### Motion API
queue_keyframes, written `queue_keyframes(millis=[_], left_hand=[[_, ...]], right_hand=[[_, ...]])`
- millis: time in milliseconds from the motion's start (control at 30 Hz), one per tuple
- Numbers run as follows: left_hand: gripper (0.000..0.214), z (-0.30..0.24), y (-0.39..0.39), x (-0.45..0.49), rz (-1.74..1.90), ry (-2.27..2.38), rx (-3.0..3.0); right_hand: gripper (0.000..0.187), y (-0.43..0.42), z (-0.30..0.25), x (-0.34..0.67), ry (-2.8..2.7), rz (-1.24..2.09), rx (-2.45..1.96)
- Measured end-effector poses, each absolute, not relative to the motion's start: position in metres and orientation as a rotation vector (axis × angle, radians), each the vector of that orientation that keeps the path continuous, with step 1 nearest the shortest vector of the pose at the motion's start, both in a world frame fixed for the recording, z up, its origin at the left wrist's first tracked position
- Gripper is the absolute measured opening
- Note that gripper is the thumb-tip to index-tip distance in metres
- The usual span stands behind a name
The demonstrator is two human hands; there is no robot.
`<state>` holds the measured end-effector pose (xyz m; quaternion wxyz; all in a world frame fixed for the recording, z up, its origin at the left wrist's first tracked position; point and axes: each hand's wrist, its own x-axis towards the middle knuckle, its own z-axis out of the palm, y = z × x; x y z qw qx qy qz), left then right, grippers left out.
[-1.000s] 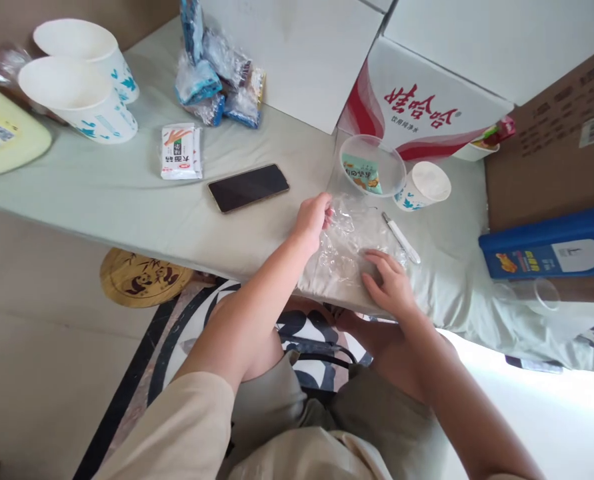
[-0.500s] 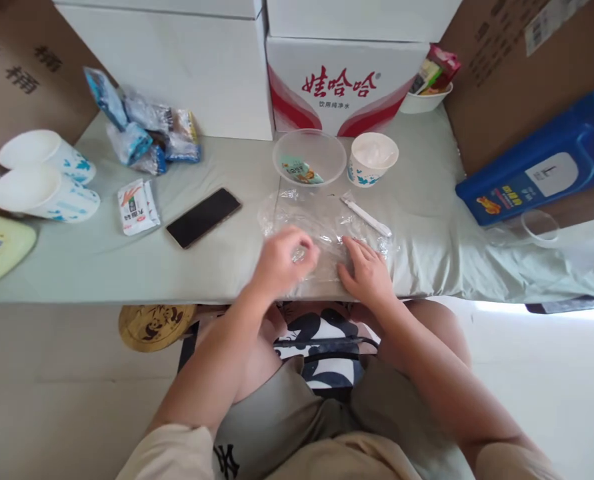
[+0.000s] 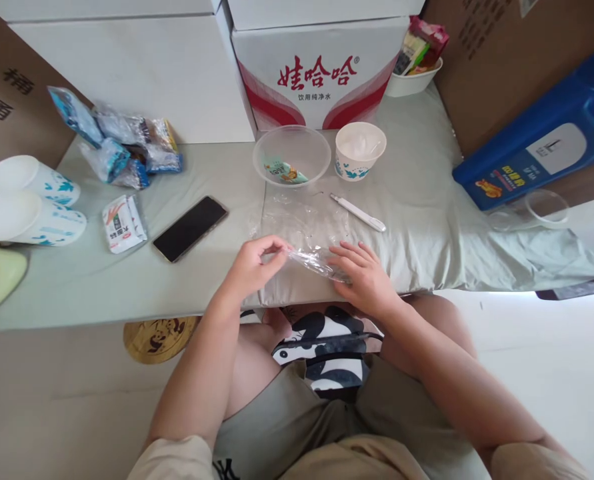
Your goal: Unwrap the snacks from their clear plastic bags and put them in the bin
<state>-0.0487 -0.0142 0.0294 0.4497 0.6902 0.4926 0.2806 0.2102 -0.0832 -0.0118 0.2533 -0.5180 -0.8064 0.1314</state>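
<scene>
A clear, crinkled plastic film (image 3: 304,220) lies on the cloth near the front edge of the table. My left hand (image 3: 257,263) pinches its near edge between thumb and forefinger and lifts a fold of it. My right hand (image 3: 364,277) rests on the film's right part, fingers stretched out and slightly apart. Just beyond the right hand is a slim white pen-like tool (image 3: 359,213). Behind the film stand a clear plastic bowl (image 3: 319,157) with a small printed packet (image 3: 285,172) in it and a paper cup (image 3: 354,170) holding something clear.
Left of the film are a phone (image 3: 191,228), a white packet (image 3: 124,225), two paper cups (image 3: 51,223) lying tilted, and several blue snack wrappers (image 3: 109,157). A large blue bottle (image 3: 531,150) leans at the right beside a clear cup (image 3: 547,208). White boxes (image 3: 321,80) line the back.
My left hand has come down to the left and now pinches the film, raising a fold. The right hand stays on the film, fingers more spread. The camera view has shifted a little.
</scene>
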Motion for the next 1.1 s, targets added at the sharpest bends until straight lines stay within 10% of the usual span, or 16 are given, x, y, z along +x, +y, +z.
queue_keyframes(millis=[300,1100], left_hand=[[0.015,0.027,-0.027,-0.072,0.401,1.247,2.015],[0.012,0.030,-0.015,-0.042,1.120,1.451,1.163]], right_hand=[[0.020,-0.078,0.005,0.237,-1.759,0.583,-1.489],[0.049,-0.065,0.000,0.240,-1.103,0.947,-1.436]])
